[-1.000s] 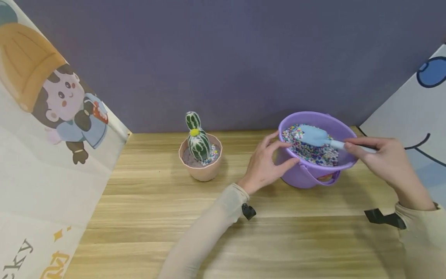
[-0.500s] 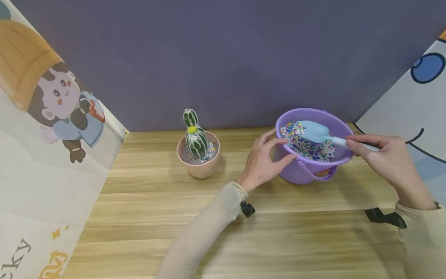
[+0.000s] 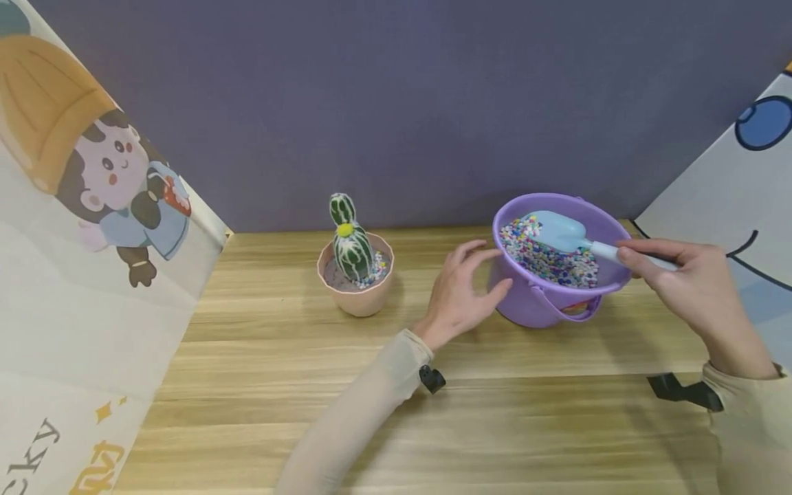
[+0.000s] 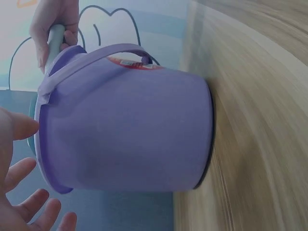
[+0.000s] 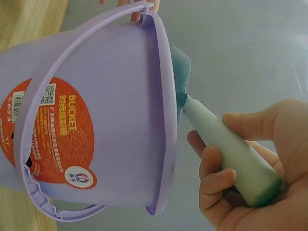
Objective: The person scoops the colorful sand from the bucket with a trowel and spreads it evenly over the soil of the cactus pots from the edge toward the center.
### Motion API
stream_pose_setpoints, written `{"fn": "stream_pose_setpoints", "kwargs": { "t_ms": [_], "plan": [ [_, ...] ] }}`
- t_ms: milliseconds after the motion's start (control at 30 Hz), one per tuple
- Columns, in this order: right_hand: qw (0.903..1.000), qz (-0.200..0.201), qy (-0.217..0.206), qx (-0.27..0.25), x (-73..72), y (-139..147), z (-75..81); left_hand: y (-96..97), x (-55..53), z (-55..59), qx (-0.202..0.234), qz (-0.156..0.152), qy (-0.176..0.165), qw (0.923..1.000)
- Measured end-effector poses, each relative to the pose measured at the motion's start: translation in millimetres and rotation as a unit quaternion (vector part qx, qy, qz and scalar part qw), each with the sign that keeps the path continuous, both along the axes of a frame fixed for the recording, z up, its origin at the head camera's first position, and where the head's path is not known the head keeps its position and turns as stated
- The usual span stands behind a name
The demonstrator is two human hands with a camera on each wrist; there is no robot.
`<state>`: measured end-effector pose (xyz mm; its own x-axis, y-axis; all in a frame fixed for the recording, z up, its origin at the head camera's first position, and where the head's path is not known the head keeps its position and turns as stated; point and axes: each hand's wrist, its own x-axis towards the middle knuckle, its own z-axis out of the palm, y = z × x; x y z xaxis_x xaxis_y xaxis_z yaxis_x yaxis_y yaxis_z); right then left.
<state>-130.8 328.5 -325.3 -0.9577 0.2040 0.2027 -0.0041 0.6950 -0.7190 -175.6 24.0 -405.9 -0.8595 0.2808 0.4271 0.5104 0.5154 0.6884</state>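
Note:
A purple bucket point(image 3: 526, 306) stands on the wooden table at the right of the head view, with many small coloured beads point(image 3: 557, 267) inside. My right hand point(image 3: 699, 282) grips the white handle of a light blue trowel point(image 3: 559, 231) over the bucket's right rim. The trowel's blade lies over the beads, its tip among them at the left. In the right wrist view, the fingers of that hand wrap round the handle point(image 5: 226, 144). My left hand point(image 3: 454, 295) is at the bucket's left side, fingers spread and loosely bent, thumb tip right at the wall.
Left of the bucket, a pink pot point(image 3: 364, 302) holds a green cactus point(image 3: 353, 256) with a yellow flower and some coloured beads at its foot. A dark panel point(image 3: 396, 117) rises behind. Printed white panels point(image 3: 74, 295) flank the table point(image 3: 266, 399).
My left hand has let go of the bucket's rim and drawn slightly left. My right hand keeps its grip on the trowel, which stays over the beads.

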Motion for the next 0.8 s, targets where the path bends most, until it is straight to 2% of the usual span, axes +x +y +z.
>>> {"fn": "stream_pose_setpoints", "kwargs": {
  "t_ms": [367,633,800],
  "plan": [
    [0.9999,0.009,0.005,-0.005,6.0,-12,3.2,-26.3,6.1,-1.8,0.014,-0.001,0.009,0.9999],
    [0.9988,0.046,0.012,0.003,4.9,-24,0.5,-41.5,10.5,-2.3,0.014,0.000,0.034,0.9993],
    [0.9980,0.056,0.028,0.005,4.2,-32,-3.4,-48.5,14.2,-3.3,0.022,-0.002,0.048,0.9986]
  ]
}}
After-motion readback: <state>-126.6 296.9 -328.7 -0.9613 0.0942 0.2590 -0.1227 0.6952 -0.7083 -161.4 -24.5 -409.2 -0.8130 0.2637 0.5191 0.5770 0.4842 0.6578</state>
